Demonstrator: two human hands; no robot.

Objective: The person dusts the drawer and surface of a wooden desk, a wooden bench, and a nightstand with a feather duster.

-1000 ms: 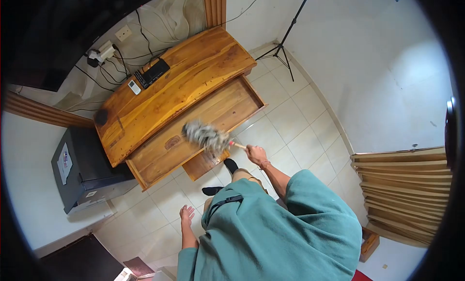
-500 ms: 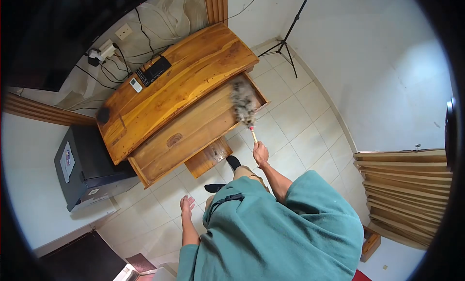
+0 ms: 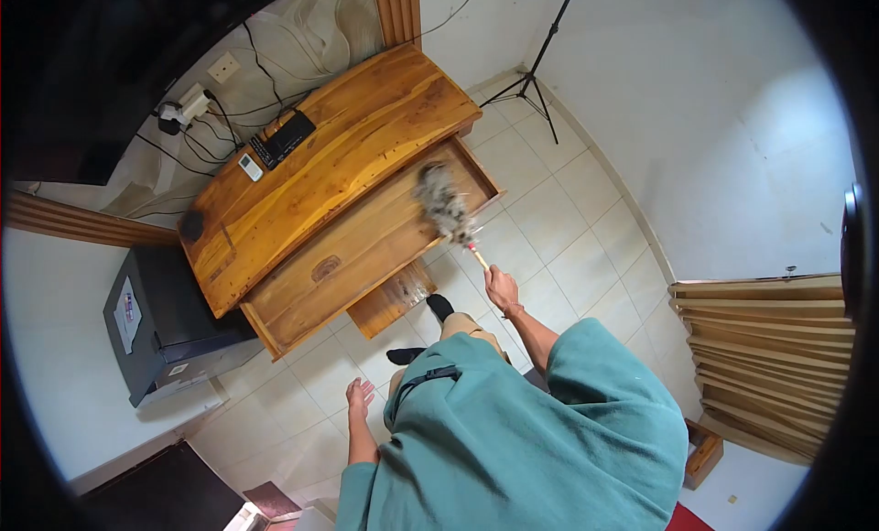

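Observation:
My right hand [image 3: 501, 288] is closed around the light handle of a feather duster [image 3: 443, 204]. Its grey, mottled feathers lie over the right end of a pulled-out wooden drawer [image 3: 366, 236], slightly blurred. The drawer belongs to a wooden cabinet [image 3: 357, 137] against the wall, and no objects show inside it. My left hand [image 3: 360, 395] hangs at my side with fingers apart, holding nothing, nearest to my leg and the tiled floor.
On the cabinet top are a black box [image 3: 284, 139] with cables and a white remote [image 3: 250, 167]. A dark mini fridge [image 3: 174, 320] stands left of the cabinet. A black tripod [image 3: 526, 87] is in the far corner, and tan curtains [image 3: 765, 357] hang at right.
The feather duster's head has swung left within the drawer, and my right hand has shifted slightly right and down. My left hand has dropped slightly, still free.

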